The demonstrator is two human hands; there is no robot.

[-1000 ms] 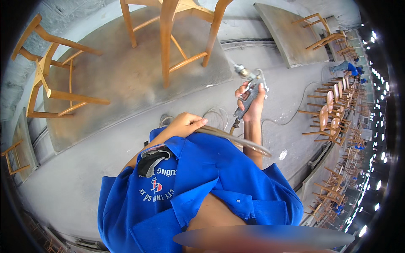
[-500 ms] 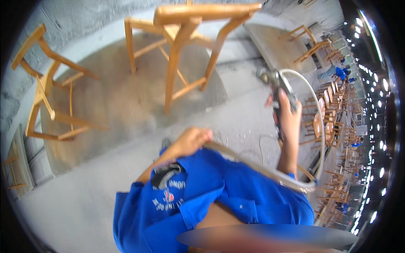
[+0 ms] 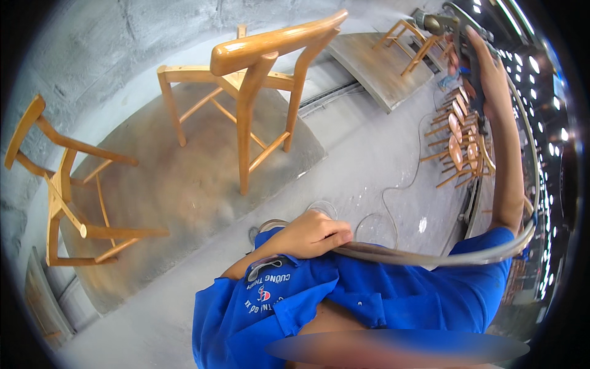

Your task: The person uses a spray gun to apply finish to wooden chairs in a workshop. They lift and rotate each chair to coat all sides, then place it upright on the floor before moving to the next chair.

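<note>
High at the upper right, my right hand (image 3: 485, 67) is closed around the grip of a metal spray gun (image 3: 452, 24). The gun's nozzle points left, with a faint pale haze in front of it. Close to my body, my left hand (image 3: 319, 235) grips a pale hose (image 3: 399, 255), which runs right and loops up beside my right arm. A glossy wooden chair (image 3: 279, 40) stands upright with its backrest towards me, apart from both hands. Further left, a second wooden chair (image 3: 64, 178) appears tipped over.
Both chairs are on a large brown-stained rounded board (image 3: 184, 184). Behind rises a grey wall (image 3: 92, 43). Another board (image 3: 384, 67) holds a chair (image 3: 409, 46) at the back right. Rows of chairs (image 3: 455, 141) line the right, and a thin cable (image 3: 387, 197) crosses the floor.
My right hand has raised the spray gun up and to the right. My left hand has shifted slightly right and down, still on the hose. The view has turned a little.
</note>
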